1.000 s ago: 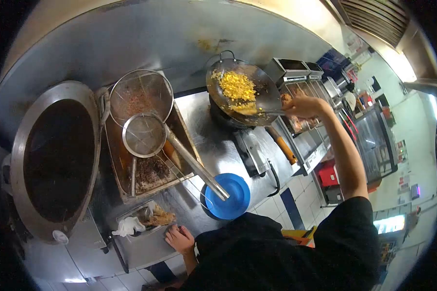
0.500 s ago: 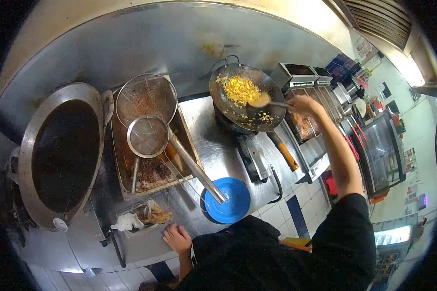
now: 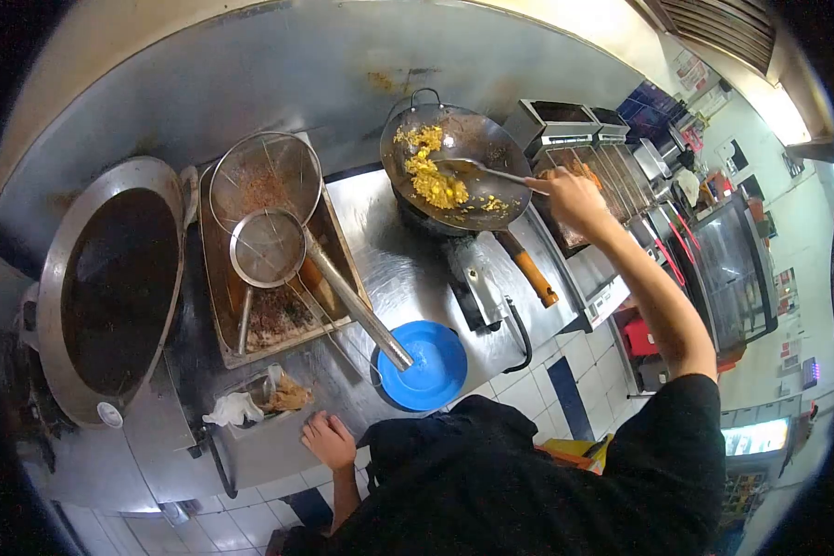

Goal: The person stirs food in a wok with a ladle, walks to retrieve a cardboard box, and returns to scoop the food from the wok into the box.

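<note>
In my right hand (image 3: pixel 567 199) is the handle of a metal ladle (image 3: pixel 499 174), its bowl end in among the yellow food. That food, which looks like fried rice or egg (image 3: pixel 435 188), lies in a loose band on the left side of a black wok (image 3: pixel 491 148). The wok sits on a burner, its wooden handle (image 3: pixel 528 269) pointing toward me with no hand on it. My left hand (image 3: pixel 330 439) lies flat on the front edge of the steel counter (image 3: pixel 380 250), fingers spread and holding nothing, near a small tray (image 3: pixel 273 398) with a white cloth and brown scraps.
Left of the wok, two wire strainers (image 3: pixel 269 246) lie across an oily tray (image 3: pixel 357 310). A big pan of dark oil (image 3: pixel 116 278) stands at far left. A blue basin (image 3: pixel 423 366) is near the counter's front edge. Grilling racks (image 3: pixel 612 181) stand to the right.
My right hand and the ladle have turned, and the ladle's bowl has moved left across the wok. The yellow food has shifted into a longer band. My view has moved slightly.
</note>
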`<state>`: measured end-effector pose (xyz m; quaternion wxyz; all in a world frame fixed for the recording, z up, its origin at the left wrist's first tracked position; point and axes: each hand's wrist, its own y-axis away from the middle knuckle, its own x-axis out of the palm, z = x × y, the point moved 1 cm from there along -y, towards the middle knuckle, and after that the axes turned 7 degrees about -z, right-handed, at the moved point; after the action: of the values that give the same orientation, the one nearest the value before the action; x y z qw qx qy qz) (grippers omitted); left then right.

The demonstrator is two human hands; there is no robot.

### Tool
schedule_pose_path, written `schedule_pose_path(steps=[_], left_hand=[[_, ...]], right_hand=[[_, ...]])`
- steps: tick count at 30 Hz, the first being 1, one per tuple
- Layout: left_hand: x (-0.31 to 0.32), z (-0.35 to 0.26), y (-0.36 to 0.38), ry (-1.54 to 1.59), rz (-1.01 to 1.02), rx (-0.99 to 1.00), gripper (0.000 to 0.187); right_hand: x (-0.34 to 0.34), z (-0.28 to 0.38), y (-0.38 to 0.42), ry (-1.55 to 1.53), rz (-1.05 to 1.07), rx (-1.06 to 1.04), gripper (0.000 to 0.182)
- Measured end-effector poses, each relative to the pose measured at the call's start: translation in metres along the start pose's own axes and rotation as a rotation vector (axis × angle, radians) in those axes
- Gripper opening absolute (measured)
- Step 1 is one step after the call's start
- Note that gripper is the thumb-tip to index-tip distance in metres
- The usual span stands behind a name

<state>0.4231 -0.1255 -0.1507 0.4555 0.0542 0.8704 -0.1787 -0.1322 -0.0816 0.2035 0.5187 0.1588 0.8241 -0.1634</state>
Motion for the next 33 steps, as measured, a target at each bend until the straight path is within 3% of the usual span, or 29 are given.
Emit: schedule_pose_path(steps=[2,4,6,8,10,12,13,15,17,21,24,25,26,29,31,33], left_hand=[[0.003,0.002,0.0,-0.018,0.043,-0.031,0.025],[0.0,-0.004,-0.006,-0.014,0.047,-0.048,0.024],[0.001,0.0,-0.005,-0.015,0.055,-0.042,0.023],[0.006,0.005,-0.002,-0.017,0.004,-0.008,0.023],[0.005,0.002,-0.009,-0.025,-0.026,0.02,0.023],[-0.004,0.002,0.0,-0.041,0.03,-0.007,0.024],[-0.001,0.005,-0.003,-0.014,0.092,-0.052,0.024],[0.002,0.002,-0.006,0.019,0.157,-0.12,0.024],[0.0,0.0,-0.01,0.002,0.056,-0.037,0.024],[-0.001,0.0,-0.007,0.013,0.05,-0.026,0.024],[0.0,-0.001,-0.015,0.013,0.028,-0.02,0.024],[-0.002,0.0,-0.011,0.02,0.072,-0.066,0.025],[-0.002,-0.001,-0.007,0.033,0.118,-0.11,0.026],[0.005,0.005,-0.001,0.02,0.015,-0.032,0.028],[0.002,-0.001,-0.005,0.031,0.049,-0.058,0.028],[-0.008,-0.011,-0.006,0.029,0.082,-0.086,0.029]], right_hand=[[-0.045,-0.001,0.018,-0.006,0.021,-0.002,0.053],[-0.083,0.005,0.027,0.026,0.198,0.053,0.056],[-0.076,0.007,0.035,0.099,0.252,0.021,0.062],[-0.021,0.002,0.039,0.076,0.028,-0.181,0.063],[0.008,0.02,0.012,0.053,0.109,-0.18,0.06],[0.043,0.022,-0.007,-0.042,0.185,0.071,0.064],[0.022,0.024,-0.004,-0.216,0.114,0.084,0.062],[-0.028,0.031,0.005,-0.118,0.17,0.06,0.057],[-0.051,0.032,0.02,-0.138,0.241,0.056,0.057],[0.028,0.046,0.008,-0.226,0.141,0.004,0.065],[0.035,0.032,-0.022,-0.311,0.099,0.003,0.065],[0.029,0.018,-0.027,-0.498,0.086,-0.08,0.064],[0.019,-0.001,-0.022,-0.548,0.149,-0.014,0.064],[-0.001,-0.026,-0.026,-0.496,0.227,0.069,0.058],[0.021,-0.035,-0.042,-0.237,-0.001,-0.016,0.061],[0.037,-0.01,-0.056,-0.131,-0.021,0.013,0.061]])
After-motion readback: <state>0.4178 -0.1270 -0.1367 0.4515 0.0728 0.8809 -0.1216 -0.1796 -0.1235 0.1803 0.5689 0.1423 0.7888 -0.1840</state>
